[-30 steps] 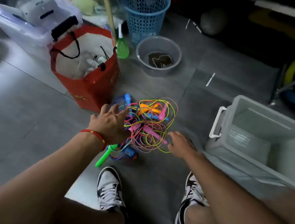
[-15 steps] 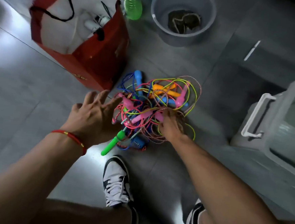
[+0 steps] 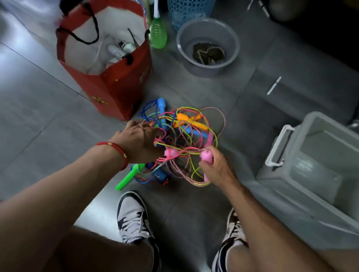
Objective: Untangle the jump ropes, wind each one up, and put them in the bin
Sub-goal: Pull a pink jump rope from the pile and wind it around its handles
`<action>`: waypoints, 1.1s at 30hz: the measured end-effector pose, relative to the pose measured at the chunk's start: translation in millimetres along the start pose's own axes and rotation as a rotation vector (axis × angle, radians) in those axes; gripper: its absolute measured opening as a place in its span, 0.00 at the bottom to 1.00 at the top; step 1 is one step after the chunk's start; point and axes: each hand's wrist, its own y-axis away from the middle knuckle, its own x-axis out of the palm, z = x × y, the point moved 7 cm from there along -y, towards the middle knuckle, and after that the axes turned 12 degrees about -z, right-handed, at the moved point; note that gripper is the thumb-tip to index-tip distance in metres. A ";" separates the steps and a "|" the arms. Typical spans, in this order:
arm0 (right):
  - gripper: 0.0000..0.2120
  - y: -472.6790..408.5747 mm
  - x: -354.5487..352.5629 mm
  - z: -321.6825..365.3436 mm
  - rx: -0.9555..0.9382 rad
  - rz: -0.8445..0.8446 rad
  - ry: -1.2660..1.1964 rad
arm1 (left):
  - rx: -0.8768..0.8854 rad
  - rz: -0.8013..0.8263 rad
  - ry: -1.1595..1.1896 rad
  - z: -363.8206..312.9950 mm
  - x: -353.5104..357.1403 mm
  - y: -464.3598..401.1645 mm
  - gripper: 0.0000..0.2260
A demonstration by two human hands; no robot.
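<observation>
Grey tiled floor (image 3: 35, 124), dim room. We note a red bag (image 3: 113, 87), a grey basin (image 3: 207, 45), a blue basket (image 3: 189, 3) and a green bottle (image 3: 158, 34) at the back. The clear bin (image 3: 322, 168) sits on the right. The jump ropes (image 3: 180, 144) lie knotted on the floor between our hands, many colours. Our left hand (image 3: 138, 142) pinches cords at the tangle's left edge. Our right hand (image 3: 217, 167) grips a pink handle (image 3: 206, 156).
</observation>
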 end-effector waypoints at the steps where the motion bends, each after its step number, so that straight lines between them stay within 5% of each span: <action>1: 0.08 1.5 -13.5 13.8 0.004 0.027 -0.067 | -0.010 0.009 -0.021 -6.7 -0.8 3.1 0.44; 4: 0.03 11.8 -51.9 60.2 -0.110 0.072 -0.103 | -0.037 0.023 0.015 -41.7 -6.7 14.0 0.34; 10: 0.11 77.2 -98.0 124.1 -0.400 0.240 -0.013 | -0.386 0.233 1.091 -100.3 11.0 55.3 0.12; 12: 0.14 106.7 -101.5 129.4 -0.516 0.293 0.154 | -0.389 0.179 1.223 -105.3 14.4 70.9 0.05; 14: 0.19 124.1 -96.5 115.7 -0.466 0.381 0.240 | -0.293 0.072 1.178 -107.1 5.5 86.1 0.06; 17: 0.19 122.4 -94.7 97.0 -0.277 0.393 0.035 | -0.002 -0.143 0.906 -109.0 -28.9 105.2 0.10; 19: 0.24 113.3 -94.2 102.6 -0.333 0.264 0.043 | 0.198 -0.123 0.851 -112.9 -38.4 126.5 0.08; 21: 0.22 116.3 -76.8 116.7 -0.466 0.305 0.090 | 0.295 -0.152 0.865 -109.8 -38.6 153.8 0.01; 23: 0.10 116.5 -54.6 113.3 -0.558 0.344 0.245 | 0.256 -0.273 0.981 -90.5 -34.4 174.7 0.04; 26: 0.14 87.0 -54.3 77.8 -0.364 0.304 0.368 | 0.121 -0.394 1.054 -45.9 -19.2 193.0 0.07; 29: 0.16 74.7 -81.4 96.0 -0.287 0.198 0.124 | -0.058 -0.324 0.935 -1.4 14.3 194.5 0.02; 33: 0.13 112.7 -103.9 181.7 -0.528 0.281 -0.029 | -0.176 -0.134 0.832 -2.5 49.7 194.8 0.10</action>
